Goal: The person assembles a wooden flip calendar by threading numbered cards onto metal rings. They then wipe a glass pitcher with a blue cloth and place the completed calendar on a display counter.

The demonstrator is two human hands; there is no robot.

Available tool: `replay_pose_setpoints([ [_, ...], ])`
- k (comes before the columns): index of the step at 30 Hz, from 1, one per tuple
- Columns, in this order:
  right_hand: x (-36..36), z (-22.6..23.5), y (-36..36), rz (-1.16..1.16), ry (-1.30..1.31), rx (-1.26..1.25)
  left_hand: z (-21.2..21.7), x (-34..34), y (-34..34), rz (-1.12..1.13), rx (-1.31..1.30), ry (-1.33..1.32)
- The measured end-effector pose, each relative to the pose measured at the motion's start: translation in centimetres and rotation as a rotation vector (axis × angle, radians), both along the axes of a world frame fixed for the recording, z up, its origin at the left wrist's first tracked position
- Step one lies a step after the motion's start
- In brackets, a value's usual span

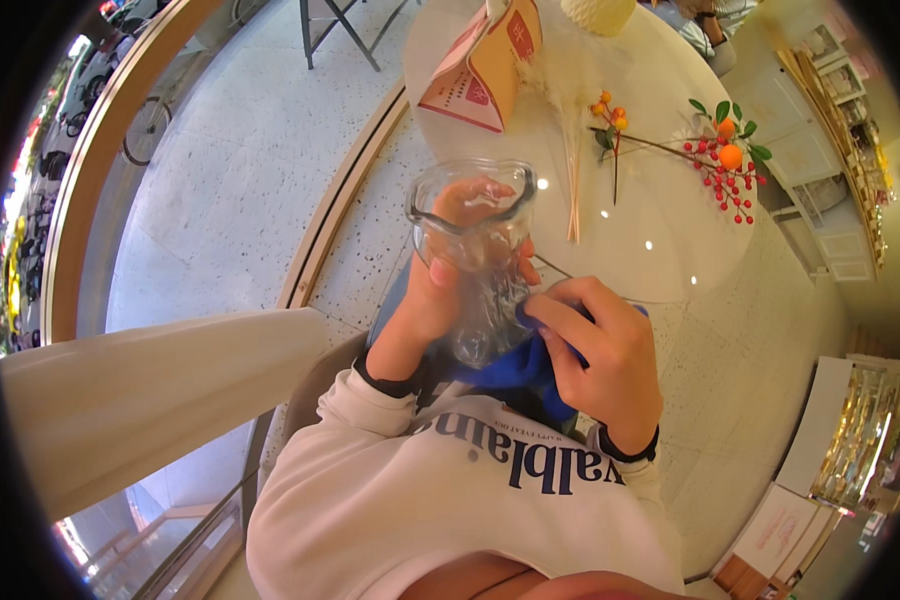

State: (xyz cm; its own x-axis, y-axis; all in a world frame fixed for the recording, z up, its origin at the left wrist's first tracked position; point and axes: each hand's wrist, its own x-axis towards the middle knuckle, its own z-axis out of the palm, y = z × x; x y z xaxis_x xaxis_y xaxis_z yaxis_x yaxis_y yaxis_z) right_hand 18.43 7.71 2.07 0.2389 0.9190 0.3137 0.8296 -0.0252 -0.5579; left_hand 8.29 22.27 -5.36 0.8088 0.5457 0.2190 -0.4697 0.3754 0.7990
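Note:
A clear glass vase (485, 300) with a wavy, flared rim is held upright, slightly tilted, over my lap at the table's near edge. My left hand (438, 275) is wrapped round its left and far side, and some of those fingers show through the glass. My right hand (610, 350) pinches a bunched blue cloth (510, 368) and presses it to the vase's right side. The rest of the cloth hangs below the vase, partly hidden by it and by my right hand.
On the round white table (660, 270) lie dried grass stems (573, 190), a sprig with orange berries (612, 120) and a branch with red berries (735, 185). A tent-shaped card (485, 70) and a pale yellow vase (598, 12) stand farther back. A glass window wall with a wooden frame (345, 200) runs along the left.

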Motion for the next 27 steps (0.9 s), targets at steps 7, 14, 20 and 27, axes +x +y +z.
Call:
replay_pose_setpoints([
  [7,2.3,-1.9,-2.5,0.024,0.778,-0.13,1.7,0.0,0.6,-0.01,0.106,-0.007],
  [14,3.6,-4.0,-2.8,0.167,1.503,-0.194,1.5,-0.3,-0.4,-0.074,-0.012,-0.011],
  [20,3.3,-4.8,-2.9,0.109,1.38,-0.4,0.4,-0.4,-0.6,-0.055,-0.023,-0.077],
  [27,5.1,-7.4,-4.1,0.2,1.467,-0.628,-0.3,0.0,-0.7,0.037,0.271,0.045],
])
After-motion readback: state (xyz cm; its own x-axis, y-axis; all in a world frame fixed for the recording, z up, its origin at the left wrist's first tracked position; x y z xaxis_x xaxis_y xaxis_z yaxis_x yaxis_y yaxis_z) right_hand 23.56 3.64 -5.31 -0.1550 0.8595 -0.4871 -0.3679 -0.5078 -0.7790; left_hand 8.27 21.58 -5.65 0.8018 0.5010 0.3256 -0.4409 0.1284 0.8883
